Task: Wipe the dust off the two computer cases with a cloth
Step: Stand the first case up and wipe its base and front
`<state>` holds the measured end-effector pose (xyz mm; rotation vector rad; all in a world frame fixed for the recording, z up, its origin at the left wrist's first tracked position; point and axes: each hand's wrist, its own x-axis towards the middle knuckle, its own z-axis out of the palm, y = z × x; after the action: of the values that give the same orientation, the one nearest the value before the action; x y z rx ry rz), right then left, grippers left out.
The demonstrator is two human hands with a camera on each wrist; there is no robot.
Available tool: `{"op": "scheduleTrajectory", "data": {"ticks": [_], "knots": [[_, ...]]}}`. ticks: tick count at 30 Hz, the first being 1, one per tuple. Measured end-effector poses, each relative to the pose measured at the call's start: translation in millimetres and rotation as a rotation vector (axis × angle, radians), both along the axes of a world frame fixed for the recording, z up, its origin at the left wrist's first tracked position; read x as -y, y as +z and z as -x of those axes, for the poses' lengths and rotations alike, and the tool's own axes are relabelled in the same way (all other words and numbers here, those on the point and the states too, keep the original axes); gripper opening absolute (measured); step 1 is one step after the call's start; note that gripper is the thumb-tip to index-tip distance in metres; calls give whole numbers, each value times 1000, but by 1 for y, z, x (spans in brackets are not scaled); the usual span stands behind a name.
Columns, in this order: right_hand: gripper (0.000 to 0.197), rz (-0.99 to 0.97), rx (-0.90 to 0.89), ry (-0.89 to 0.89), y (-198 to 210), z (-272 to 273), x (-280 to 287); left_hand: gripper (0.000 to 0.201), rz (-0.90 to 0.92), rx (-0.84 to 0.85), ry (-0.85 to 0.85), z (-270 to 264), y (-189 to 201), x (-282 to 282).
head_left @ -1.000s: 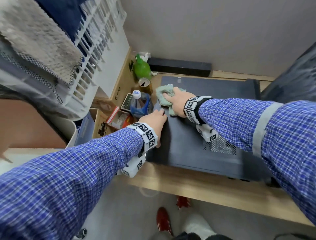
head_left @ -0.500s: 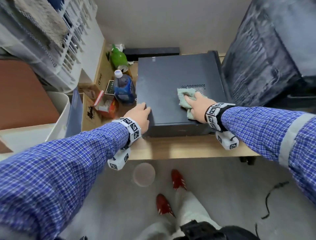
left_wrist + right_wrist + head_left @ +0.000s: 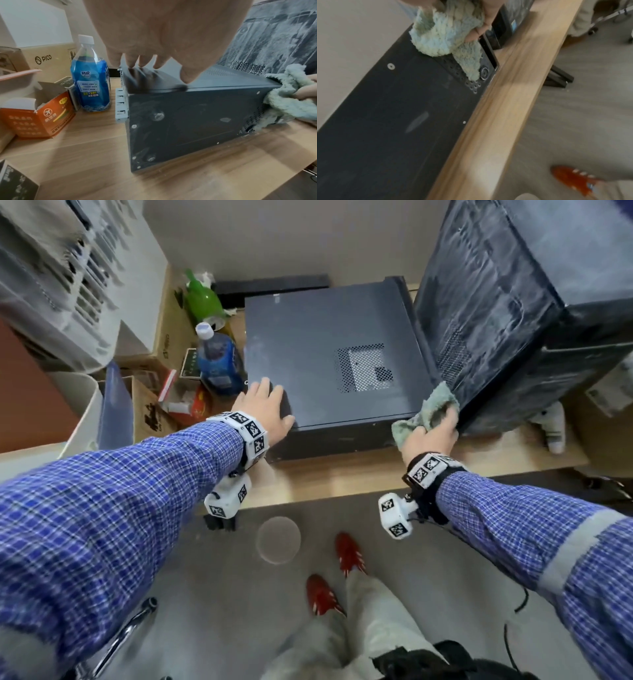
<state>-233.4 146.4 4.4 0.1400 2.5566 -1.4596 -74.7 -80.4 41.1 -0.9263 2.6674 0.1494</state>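
blue bottle upright on surface | orange box open beside it | green bottle behind | PICO carton at rear

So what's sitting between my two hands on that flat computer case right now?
Only the case's bare dark top panel with its perforated vent patch, in the head view. The left hand rests on one corner; the right hand holds the cloth at the other.

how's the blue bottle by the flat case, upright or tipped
Upright. The blue bottle stands on the wooden desk, white cap on top, beside the flat computer case.
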Motion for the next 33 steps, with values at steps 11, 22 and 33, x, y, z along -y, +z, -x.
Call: {"op": "scheduleTrajectory", "data": {"ticks": [11,22,33], "knots": [[39,-282,484,224,-12,9,30,82,59,136,-90,3,-2,6],[34,-569,441,547,-17,-7,43,81,86,161,-145,5,-1,6],[35,-416,487,340,-31,15,31,81,107,177,-170,2,0,9]]}}
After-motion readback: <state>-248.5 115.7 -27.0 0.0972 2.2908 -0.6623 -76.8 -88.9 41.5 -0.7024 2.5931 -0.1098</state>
